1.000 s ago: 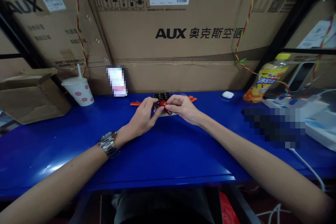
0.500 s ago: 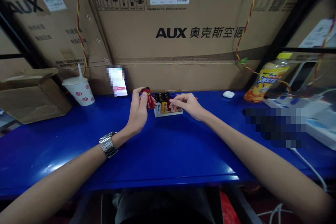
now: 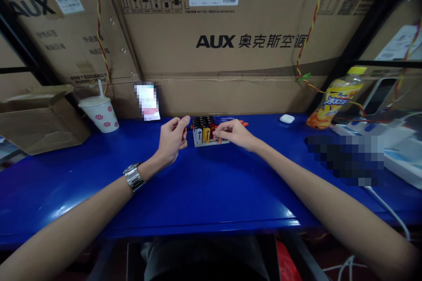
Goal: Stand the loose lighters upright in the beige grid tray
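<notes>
A small tray (image 3: 199,144) of lighters stands on the blue table, holding several upright rows with black tops. A white lighter (image 3: 197,136) and a yellow lighter (image 3: 206,135) face me at its front. Just left of the tray, my left hand (image 3: 172,139) is closed, thumb on top, around a red lighter that is now almost wholly hidden by the fingers. My right hand (image 3: 234,134) covers the tray's right end, its thumb and fingers pinched by the red lighters (image 3: 212,127). What sits between those fingertips is hidden.
Behind the tray lie blue pens (image 3: 226,119) and an orange-red pen (image 3: 244,123). A paper cup (image 3: 100,114), a lit phone (image 3: 147,102) and an open carton (image 3: 42,118) stand left. To the right are a white earbud case (image 3: 286,118), a drink bottle (image 3: 336,101) and cables.
My left hand has turned and closed, so the red lighter's face no longer shows. It has moved slightly left of the tray. My right hand has barely moved.
</notes>
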`<state>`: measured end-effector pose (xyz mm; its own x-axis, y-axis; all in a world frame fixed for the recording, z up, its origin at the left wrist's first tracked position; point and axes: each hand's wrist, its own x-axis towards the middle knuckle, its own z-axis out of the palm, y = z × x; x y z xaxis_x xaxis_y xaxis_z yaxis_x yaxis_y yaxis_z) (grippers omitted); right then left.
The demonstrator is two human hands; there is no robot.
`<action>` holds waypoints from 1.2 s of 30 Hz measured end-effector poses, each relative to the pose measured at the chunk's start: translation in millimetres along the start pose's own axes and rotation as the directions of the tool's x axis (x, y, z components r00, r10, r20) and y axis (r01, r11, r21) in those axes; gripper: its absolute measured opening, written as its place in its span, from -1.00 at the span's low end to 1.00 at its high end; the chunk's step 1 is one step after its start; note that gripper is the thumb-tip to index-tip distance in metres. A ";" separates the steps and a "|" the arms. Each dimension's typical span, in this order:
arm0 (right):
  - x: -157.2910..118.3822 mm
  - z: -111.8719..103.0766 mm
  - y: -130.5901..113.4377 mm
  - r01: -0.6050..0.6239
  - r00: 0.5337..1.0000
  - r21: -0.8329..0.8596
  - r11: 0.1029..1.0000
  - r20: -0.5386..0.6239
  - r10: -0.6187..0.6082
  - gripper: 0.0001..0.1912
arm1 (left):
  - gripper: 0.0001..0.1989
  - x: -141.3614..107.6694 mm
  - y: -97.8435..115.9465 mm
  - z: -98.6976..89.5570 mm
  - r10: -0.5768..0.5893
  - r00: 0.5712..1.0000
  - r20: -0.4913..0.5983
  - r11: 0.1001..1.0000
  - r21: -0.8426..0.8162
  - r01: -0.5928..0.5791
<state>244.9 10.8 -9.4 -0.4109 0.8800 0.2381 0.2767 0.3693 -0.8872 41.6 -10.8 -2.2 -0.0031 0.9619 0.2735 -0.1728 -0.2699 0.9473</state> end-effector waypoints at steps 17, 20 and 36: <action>0.6 -0.2 2.4 -0.001 0.998 -0.055 0.998 0.065 0.005 -0.84 | -0.70 2.5 -4.3 -0.1 0.055 0.998 -0.027 0.991 0.124 -0.051; -0.9 2.0 -2.4 0.017 0.999 -0.064 0.998 0.029 -0.015 -0.79 | -0.72 0.3 -4.5 -0.2 0.090 0.995 0.031 0.964 0.249 -0.095; -1.3 1.4 -11.2 0.218 0.968 0.168 0.961 -0.161 -0.191 -0.71 | -0.73 -17.4 -1.5 0.9 0.316 0.856 0.410 0.610 0.603 -0.514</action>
<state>241.1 5.1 -0.4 -0.3108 0.8296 0.4639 0.0310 0.4967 -0.8674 42.8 -27.2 -8.2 0.3461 0.7196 0.6020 0.4900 -0.6858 0.5381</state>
